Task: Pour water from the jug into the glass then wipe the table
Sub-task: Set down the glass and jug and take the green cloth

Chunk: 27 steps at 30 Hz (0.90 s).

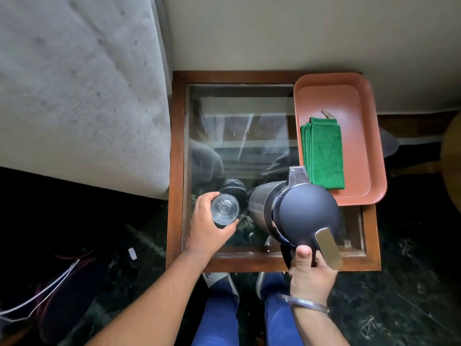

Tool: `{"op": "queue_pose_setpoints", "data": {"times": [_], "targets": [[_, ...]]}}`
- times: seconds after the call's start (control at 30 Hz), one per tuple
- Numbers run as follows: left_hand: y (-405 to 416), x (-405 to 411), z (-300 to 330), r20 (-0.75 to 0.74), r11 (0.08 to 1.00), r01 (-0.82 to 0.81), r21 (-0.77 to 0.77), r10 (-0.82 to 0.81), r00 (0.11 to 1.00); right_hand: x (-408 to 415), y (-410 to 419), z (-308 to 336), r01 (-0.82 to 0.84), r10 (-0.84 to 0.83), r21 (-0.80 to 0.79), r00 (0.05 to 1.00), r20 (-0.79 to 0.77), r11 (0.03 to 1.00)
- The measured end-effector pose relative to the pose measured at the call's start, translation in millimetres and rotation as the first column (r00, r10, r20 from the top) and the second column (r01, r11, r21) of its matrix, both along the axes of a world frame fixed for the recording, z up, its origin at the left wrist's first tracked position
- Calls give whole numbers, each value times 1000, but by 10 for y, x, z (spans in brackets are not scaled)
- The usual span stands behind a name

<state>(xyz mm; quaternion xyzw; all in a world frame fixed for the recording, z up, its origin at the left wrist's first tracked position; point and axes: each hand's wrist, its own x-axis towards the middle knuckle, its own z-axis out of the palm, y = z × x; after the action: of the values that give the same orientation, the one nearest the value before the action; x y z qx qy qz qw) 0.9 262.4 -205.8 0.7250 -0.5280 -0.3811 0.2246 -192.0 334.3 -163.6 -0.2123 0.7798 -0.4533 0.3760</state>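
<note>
The jug [294, 211] stands near the front edge of the glass-topped table [175, 171], the right hand [311, 273] closed around its handle. Just to its left the glass [225, 209] sits upright, the left hand [207, 226] wrapped round it. Behind, a folded green cloth [323, 152] lies on a pink tray [369, 146].

Dark jug [294, 211] with steel body tilted, clear empty glass [225, 209] upright just beside it, folded green cloth [323, 152] on tray, glass-topped desk [239, 136]
</note>
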Motion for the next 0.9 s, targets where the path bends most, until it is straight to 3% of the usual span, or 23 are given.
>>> {"op": "queue_pose_setpoints", "data": {"times": [0.1,0.2,0.27,0.47,0.57,0.73,0.83,0.9], "targets": [[9,-16,5,30,1000,8,9,-9,1000,-26,19,114,-93,93,24,995,-21,995],[-24,15,107,87,991,104,81,-111,990,-195,170,241,-379,379,28,925,18,925],[-85,49,229,93,978,190,92,-198,976,-449,306,234,-522,524,50,851,-34,851],[-657,247,274,168,975,217,42,-221,961,-1237,-350,260,-476,532,239,777,-337,846],[-996,325,-38,280,941,327,93,-340,898,-1476,-1111,-27,-509,619,352,640,-455,786],[-1408,435,-691,572,858,504,103,-465,676,-1480,-2184,-769,-537,799,597,327,-504,596],[-1435,512,-912,638,845,527,94,-457,620,-1358,-2352,-1070,-511,854,690,217,-474,513],[-1450,529,-1075,647,848,519,101,-453,613,-1303,-2351,-1280,-472,836,700,186,-516,537]]}}
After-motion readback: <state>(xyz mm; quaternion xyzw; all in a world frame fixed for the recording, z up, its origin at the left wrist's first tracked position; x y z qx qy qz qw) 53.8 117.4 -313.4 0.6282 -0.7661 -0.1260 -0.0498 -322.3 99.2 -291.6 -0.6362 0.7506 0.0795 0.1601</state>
